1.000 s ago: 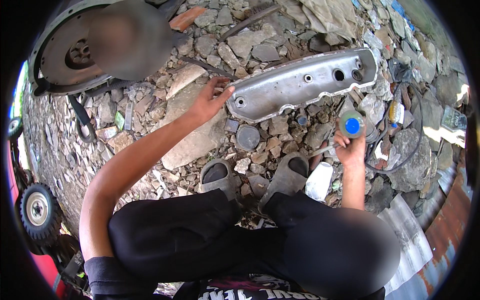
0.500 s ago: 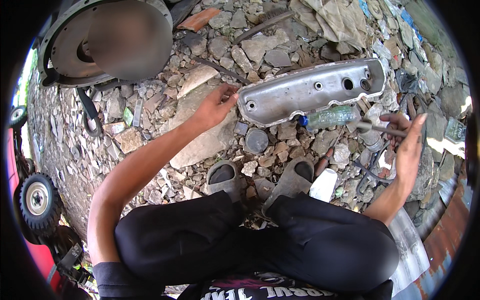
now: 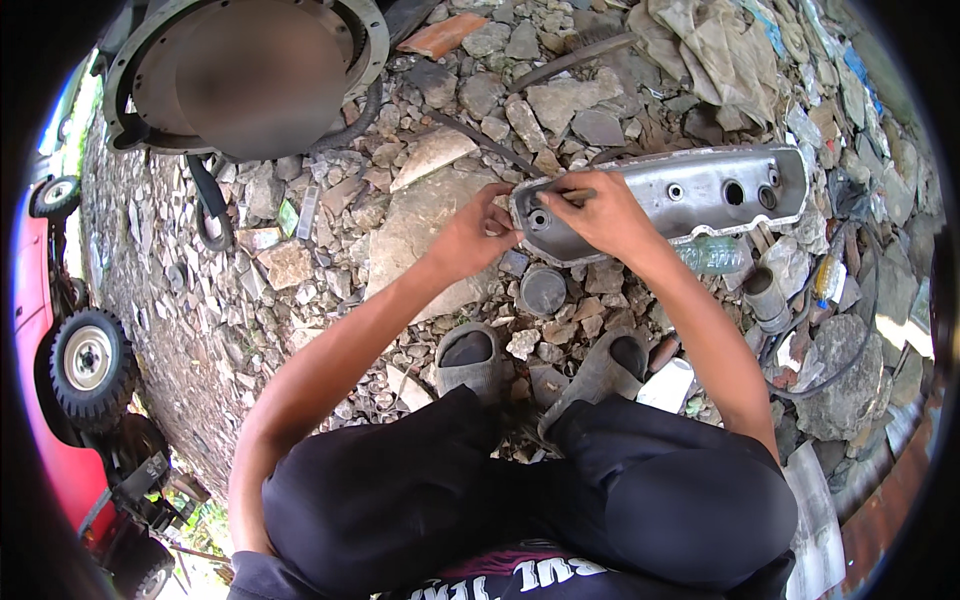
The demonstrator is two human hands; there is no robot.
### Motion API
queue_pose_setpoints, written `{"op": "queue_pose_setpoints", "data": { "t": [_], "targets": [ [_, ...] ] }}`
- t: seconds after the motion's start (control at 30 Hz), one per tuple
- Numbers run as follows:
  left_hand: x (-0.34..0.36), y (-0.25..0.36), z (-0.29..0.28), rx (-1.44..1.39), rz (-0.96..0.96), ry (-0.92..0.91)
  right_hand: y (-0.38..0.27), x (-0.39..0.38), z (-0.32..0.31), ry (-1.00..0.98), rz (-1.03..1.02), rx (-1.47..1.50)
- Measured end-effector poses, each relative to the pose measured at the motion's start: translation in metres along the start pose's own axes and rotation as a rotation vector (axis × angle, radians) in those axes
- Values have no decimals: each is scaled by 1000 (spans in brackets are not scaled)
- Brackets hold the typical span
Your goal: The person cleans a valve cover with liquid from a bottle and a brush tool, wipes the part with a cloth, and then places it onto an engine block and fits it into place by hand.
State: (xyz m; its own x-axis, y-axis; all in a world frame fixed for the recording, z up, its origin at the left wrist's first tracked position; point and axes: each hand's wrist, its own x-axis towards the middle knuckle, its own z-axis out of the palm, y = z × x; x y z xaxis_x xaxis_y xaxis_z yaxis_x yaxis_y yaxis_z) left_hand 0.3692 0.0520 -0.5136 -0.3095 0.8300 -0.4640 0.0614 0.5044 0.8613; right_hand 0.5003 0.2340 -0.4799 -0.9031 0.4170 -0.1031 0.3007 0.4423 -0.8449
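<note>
Fingers: left hand (image 3: 468, 235) pinching near end of grey metal cover (image 3: 665, 200) | right hand (image 3: 598, 212) curled round thin tool, resting atop cover | round can (image 3: 543, 290) just below both hands, on stones

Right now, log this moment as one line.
left hand: steadies metal engine cover end | right hand: tool on cover | ground: rocky rubble

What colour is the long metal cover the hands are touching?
Dull silver-grey, with dark holes; the metal cover shows best in the head view.
</note>
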Motion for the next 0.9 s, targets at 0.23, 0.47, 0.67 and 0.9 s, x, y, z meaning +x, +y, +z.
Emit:
{"op": "queue_pose_setpoints", "data": {
  "t": [0.23, 0.47, 0.67, 0.9],
  "targets": [
    [-6, -16, 18, -368, -65, 38, 4, 9, 8, -147, 45, -61],
    [-6, -13, 25, -334, -45, 95, 0, 7, 17, -94, -80, -128],
    [-3, -13, 26, -360, -36, 113, 0, 8, 18, -217, -46, -158],
    [-1, -6, 26, -349, -56, 118, 7, 0, 22, -64, -229, -28]
  ]
}}
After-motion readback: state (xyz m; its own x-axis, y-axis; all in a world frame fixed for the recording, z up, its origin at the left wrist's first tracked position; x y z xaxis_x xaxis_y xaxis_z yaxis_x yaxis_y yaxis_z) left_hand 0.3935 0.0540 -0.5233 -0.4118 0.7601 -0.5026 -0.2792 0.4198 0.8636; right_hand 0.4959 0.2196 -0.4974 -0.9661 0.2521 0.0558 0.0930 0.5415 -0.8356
